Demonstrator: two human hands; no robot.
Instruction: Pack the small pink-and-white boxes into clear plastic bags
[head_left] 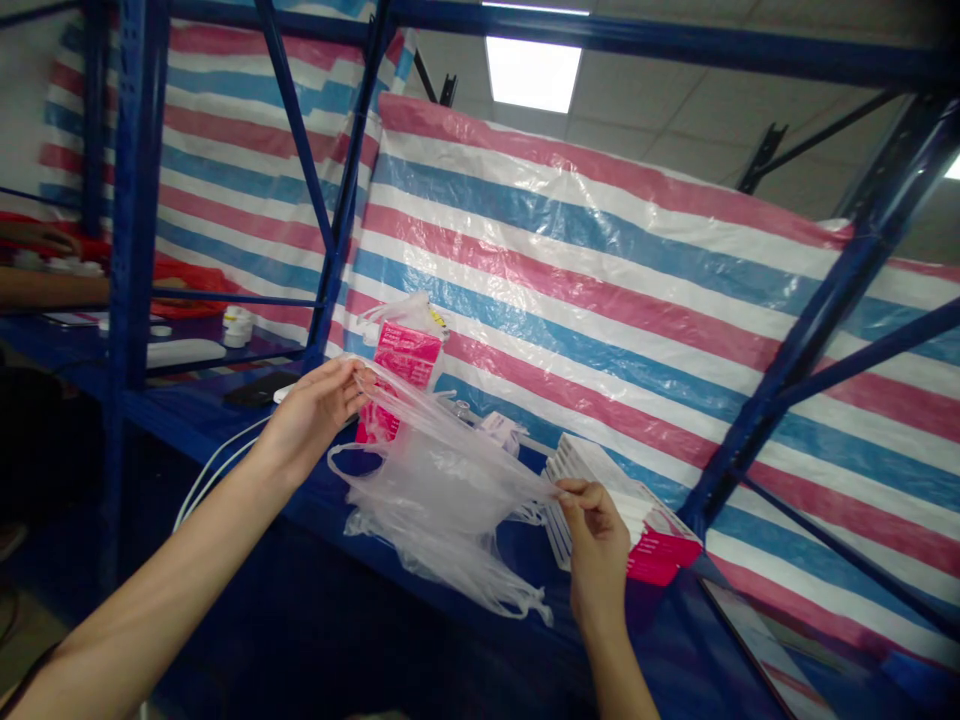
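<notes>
A thin translucent plastic bag (450, 490) hangs stretched between my two hands, its looped handles dangling at the lower left and lower right. My left hand (326, 400) pinches one upper corner. At the opposite side my right hand (596, 525) grips the bag's edge between thumb and fingers. Behind the left fingers stands a pink box (401, 355), partly covered by the bag. Just beyond my right hand lie several white and pink boxes (664, 550) in a row. A small pale crumpled item (502, 432) sits between them; its kind is unclear.
Blue metal posts (135, 200) frame the blue shelf (300, 490). Striped plastic sheeting (562, 260) closes the back. A flat glossy panel (765, 640) lies at the right, and white cables (214, 470) run on the left. Another person's arm (52, 288) rests near white containers (238, 325).
</notes>
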